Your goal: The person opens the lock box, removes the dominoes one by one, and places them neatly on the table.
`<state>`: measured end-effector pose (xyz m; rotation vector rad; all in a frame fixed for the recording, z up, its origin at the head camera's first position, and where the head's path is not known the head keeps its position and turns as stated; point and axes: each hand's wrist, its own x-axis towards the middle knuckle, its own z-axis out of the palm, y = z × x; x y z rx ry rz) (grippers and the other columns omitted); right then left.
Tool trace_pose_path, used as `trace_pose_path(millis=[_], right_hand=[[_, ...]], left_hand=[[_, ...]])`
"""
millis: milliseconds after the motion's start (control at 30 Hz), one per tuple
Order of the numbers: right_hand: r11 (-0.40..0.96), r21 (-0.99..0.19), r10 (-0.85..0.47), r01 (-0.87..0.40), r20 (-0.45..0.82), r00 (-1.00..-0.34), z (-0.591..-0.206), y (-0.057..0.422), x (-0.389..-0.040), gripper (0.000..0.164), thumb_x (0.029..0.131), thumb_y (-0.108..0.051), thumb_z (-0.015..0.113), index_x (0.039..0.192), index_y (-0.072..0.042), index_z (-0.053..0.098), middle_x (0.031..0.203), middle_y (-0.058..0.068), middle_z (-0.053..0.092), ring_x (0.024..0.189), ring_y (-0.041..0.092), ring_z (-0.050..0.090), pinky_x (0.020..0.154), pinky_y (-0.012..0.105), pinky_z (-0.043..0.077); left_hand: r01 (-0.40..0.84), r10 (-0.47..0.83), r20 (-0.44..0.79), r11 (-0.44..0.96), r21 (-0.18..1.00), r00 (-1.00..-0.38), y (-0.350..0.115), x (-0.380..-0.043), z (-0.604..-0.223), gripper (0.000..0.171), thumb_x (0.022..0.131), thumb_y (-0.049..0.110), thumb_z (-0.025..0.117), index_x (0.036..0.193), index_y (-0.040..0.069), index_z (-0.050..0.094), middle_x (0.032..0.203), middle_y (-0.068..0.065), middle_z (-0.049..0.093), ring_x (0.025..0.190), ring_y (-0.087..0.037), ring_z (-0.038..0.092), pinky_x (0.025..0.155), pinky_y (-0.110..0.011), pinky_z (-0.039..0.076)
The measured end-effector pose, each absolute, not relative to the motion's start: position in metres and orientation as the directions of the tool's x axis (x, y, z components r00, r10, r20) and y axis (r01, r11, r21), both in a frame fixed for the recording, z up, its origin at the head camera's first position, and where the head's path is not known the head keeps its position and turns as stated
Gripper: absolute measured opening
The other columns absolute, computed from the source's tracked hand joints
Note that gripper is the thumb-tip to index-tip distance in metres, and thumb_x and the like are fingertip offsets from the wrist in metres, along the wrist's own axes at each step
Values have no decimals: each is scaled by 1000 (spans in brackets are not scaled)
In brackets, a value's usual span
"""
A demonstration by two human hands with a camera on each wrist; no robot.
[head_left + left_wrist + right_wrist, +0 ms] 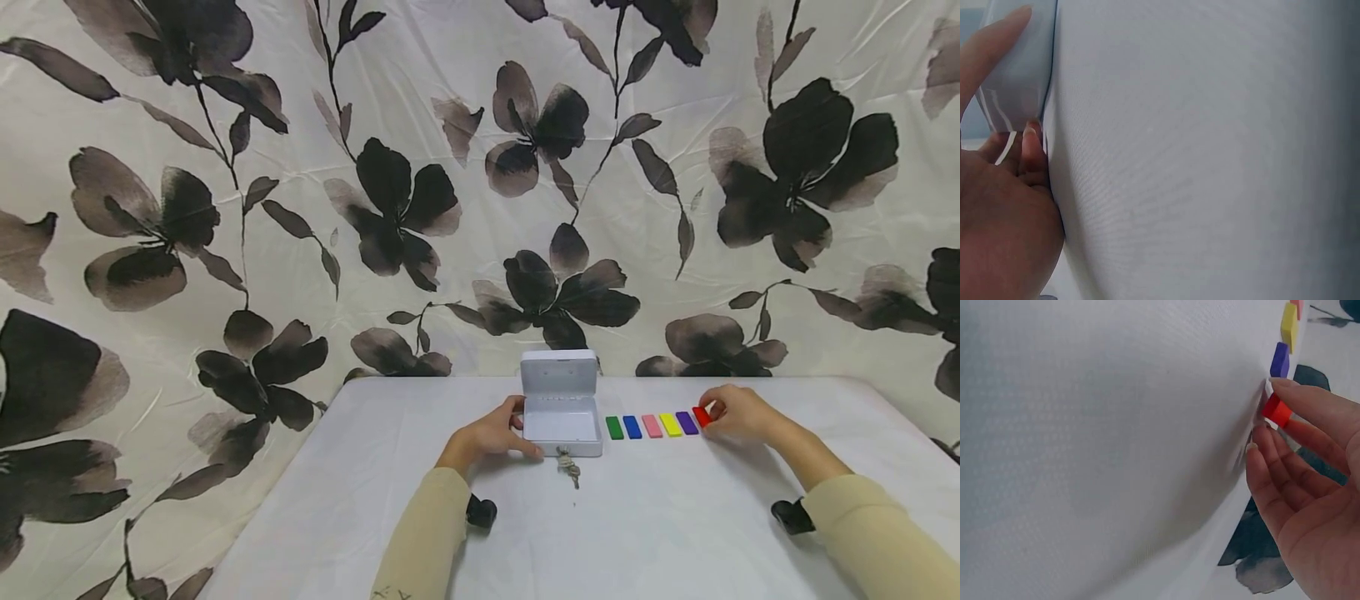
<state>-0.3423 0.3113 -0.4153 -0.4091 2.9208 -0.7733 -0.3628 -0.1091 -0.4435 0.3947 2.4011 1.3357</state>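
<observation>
Beige long sleeves [420, 542]; black wrist cams [481, 511].

A pale cloth [465, 108] printed with large black and grey flowers on thin dark stems hung behind the worktop [645, 533] and filled the whole back of the scene, creased in places. The worktop itself was covered in plain white fabric, evenly lit, with soft shadows.

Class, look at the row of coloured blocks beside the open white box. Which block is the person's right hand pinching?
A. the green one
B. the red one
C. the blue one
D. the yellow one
B: the right hand pinches the red block at the far end of the row from the white box.
</observation>
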Motion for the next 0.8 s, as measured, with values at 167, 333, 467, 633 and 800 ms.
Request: trace_pose_path(millis=[167,333,467,633,800], right_hand=[[849,-498,-251,-177,-85,-964,-418,314,-346,37,83,-5,80,113,10,64,93,14,63,87,29,57,85,52,53],[848,-512,-235,-139,-128,-964,-418,316,-347,38,85,-8,79,115,10,63,94,15,61,87,29,56,84,49,53],[839,-535,-216,-100,-158,-963,-417,318,-347,41,87,-10,79,119,9,61,95,15,60,87,28,55,83,46,54],[825,-561,-205,-72,-178,-962,-420,320,-347,44,88,-12,79,122,8,60,98,17,59,89,28,55,83,45,56],[808,-585,-217,-66,-193,-957,-426,326,-347,52,86,-16,81,125,9,57,97,14,59,88,26,55,79,40,56]], left_hand=[[75,416,-172,513,855,-893,-107,-362,-445,96,75,9,91,152,7,34,117,-8,52,109,-23,47,98,-40,38],[73,418,-173,512,856,-892,-106,-364,-445,98,75,10,91,153,7,33,118,-8,51,111,-24,47,99,-41,37],[70,416,-173,508,858,-893,-106,-364,-445,98,75,10,91,153,7,33,119,-8,51,111,-24,46,101,-42,37],[76,421,-170,507,858,-891,-105,-365,-446,97,75,10,91,152,6,34,119,-8,52,110,-24,47,100,-41,38],[60,423,-182,498,865,-888,-104,-364,-447,94,74,7,91,151,7,35,119,-8,51,110,-24,47,97,-40,39]])
